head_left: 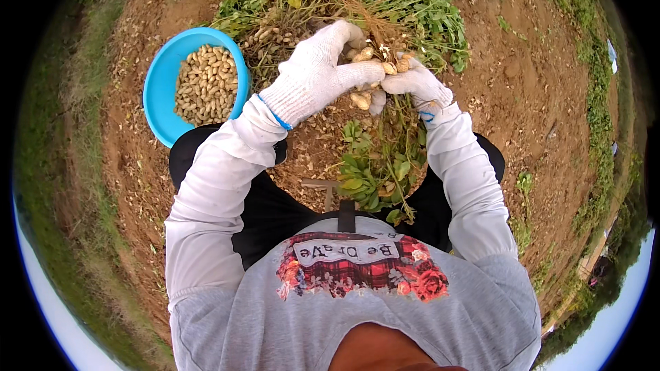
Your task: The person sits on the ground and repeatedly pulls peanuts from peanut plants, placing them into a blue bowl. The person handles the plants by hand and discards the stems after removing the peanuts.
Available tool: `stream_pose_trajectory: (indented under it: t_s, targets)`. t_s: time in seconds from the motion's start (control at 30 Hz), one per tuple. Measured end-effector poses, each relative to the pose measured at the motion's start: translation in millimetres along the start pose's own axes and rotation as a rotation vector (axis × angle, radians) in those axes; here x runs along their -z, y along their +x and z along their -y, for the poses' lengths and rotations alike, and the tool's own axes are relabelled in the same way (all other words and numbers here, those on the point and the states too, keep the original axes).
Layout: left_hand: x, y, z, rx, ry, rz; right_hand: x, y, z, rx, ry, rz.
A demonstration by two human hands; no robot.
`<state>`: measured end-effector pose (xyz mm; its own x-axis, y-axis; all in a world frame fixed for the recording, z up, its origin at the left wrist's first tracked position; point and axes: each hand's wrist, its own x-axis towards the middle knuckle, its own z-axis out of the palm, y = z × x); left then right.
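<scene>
Both of my hands wear white knitted gloves and meet in front of my knees at the roots of a pulled peanut plant (375,177). Its leafy stems hang down between my legs. My left hand (317,69) closes its thumb and fingers round a cluster of peanuts (362,99), pale and still in their shells. Beside it, my right hand (416,84) grips the plant just below the pods, its fingers partly hidden behind them. More peanuts (390,67) show between the two hands. How many pods the left fingers cover cannot be made out.
A blue basin (157,89) partly filled with peanuts (206,84) stands left of my left knee. Beyond my hands lies a heap of uprooted peanut plants (426,10). Brown soil (529,96) with dry bits surrounds me, and grass (82,96) runs along the left.
</scene>
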<state>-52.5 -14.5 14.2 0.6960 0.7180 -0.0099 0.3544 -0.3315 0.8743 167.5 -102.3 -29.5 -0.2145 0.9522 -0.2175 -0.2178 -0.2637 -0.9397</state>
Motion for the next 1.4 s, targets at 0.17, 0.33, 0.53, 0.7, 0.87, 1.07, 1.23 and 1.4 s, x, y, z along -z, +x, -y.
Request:
stream_pose_trajectory:
  t_s: [0.17,0.33,0.53,0.7,0.87,1.07,1.23,1.4]
  targets:
    - [4.2,2.3,-2.8,0.168,-0.345,0.199,11.7,1.5,-9.4,-0.080,-0.040,0.058]
    - [7.8,11.2,12.3,-0.161,0.122,0.080,4.5,-1.1,-9.7,-0.085,-0.073,-0.006]
    - [58.7,10.2,19.0,-0.319,0.158,0.203,16.2,-9.9,0.7,-0.108,0.047,0.002]
    - [71.1,10.1,22.1,0.026,-0.806,0.264,40.4,-8.2,-24.6,0.105,0.477,0.073]
    - [1.6,5.0,-0.9,0.265,-0.940,0.245,30.3,-10.9,-15.8,0.040,0.024,-0.201]
    - [-19.7,-1.5,-10.2,-0.012,-0.141,0.031,32.1,2.9,-15.2,-0.075,0.205,0.061]
    - [-34.6,-6.5,2.8,-0.120,-0.118,-0.144,-10.5,6.2,1.4,-0.125,0.046,-0.205]
    - [-16.6,5.2,2.6,0.010,-0.298,0.060,-4.8,0.6,-0.2,-0.067,0.018,-0.152]
